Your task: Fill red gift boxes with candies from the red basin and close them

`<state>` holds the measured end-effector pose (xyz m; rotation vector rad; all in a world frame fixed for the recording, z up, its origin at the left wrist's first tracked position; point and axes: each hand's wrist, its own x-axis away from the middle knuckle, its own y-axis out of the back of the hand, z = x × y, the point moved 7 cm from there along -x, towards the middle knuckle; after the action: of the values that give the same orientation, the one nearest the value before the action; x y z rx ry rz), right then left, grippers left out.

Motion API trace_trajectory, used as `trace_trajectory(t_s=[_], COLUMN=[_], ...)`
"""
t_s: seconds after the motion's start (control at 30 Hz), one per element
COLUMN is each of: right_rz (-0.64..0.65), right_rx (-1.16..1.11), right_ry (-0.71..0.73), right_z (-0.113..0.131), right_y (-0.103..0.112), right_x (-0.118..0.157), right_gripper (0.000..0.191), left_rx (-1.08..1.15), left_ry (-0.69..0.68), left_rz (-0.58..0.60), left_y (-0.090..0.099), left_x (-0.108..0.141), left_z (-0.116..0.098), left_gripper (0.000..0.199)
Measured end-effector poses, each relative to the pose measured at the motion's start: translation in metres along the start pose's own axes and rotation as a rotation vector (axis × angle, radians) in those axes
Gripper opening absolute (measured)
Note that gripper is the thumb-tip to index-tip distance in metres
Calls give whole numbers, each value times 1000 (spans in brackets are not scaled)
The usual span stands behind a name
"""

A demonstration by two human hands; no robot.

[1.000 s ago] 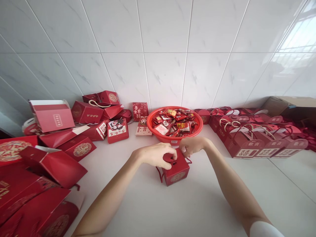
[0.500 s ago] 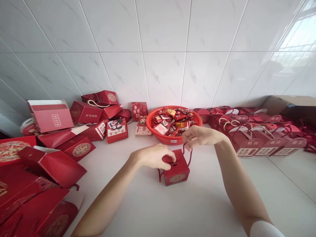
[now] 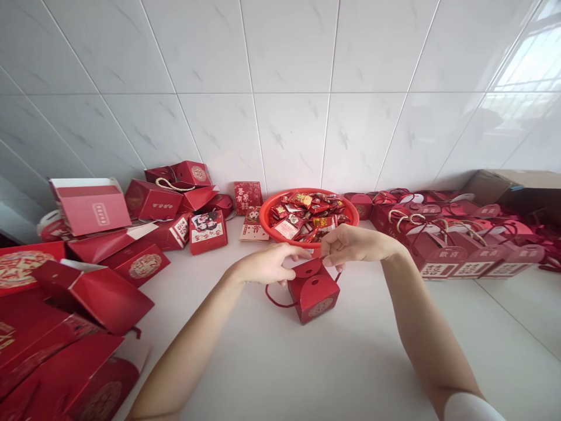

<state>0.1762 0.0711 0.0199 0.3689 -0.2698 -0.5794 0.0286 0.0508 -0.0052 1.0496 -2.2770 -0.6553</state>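
A small red box (image 3: 313, 297) with a gold round emblem stands on the white surface in front of me. Its two rounded top flaps, each with a hole, are partly raised. A dark red cord (image 3: 278, 301) loops out on its left side. My left hand (image 3: 270, 264) is at the box's upper left, thumb and fingers apart beside the rear flap. My right hand (image 3: 346, 245) is pinched at the box's back right corner, on the dark red cord there.
Behind the box, an orange-red basin (image 3: 265, 219) holds wrapped sweets. Red boxes (image 3: 109, 292) are piled at the left. Closed handled boxes (image 3: 438, 254) stand in rows at the right, near a cardboard box (image 3: 491, 187). A tiled wall rises behind.
The box has turned slightly and its top flaps have lifted. My left hand has moved up and back off the top. The left cord now bows further out.
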Motion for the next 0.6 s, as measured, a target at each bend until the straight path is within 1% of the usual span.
trace_trajectory(t_s=[0.07, 0.13, 0.27, 0.33, 0.4, 0.53, 0.6], right_rz=[-34, -75, -184, -233, -263, -355, -402], right_rx=[6, 17, 22, -6, -38, -89, -123], right_ry=[-1, 12, 45, 42, 35, 41, 65], right_z=[0, 2, 12, 16, 19, 22, 23], right_y=[5, 8, 13, 12, 9, 6, 5], right_x=[1, 3, 6, 8, 9, 10, 10], right_gripper=[28, 28, 28, 27, 27, 32, 33], left_rx=[159, 312, 625, 740, 822, 902, 918], left_ry=[6, -29, -200, -270, -303, -332, -363], left_rz=[-63, -104, -162, -209, -244, -285, -276], left_y=[11, 20, 28, 28, 24, 18, 16], left_x=[6, 13, 25, 27, 26, 28, 31], left_z=[-1, -7, -26, -32, -35, -39, -43], left_gripper=[60, 57, 44, 40, 38, 35, 35])
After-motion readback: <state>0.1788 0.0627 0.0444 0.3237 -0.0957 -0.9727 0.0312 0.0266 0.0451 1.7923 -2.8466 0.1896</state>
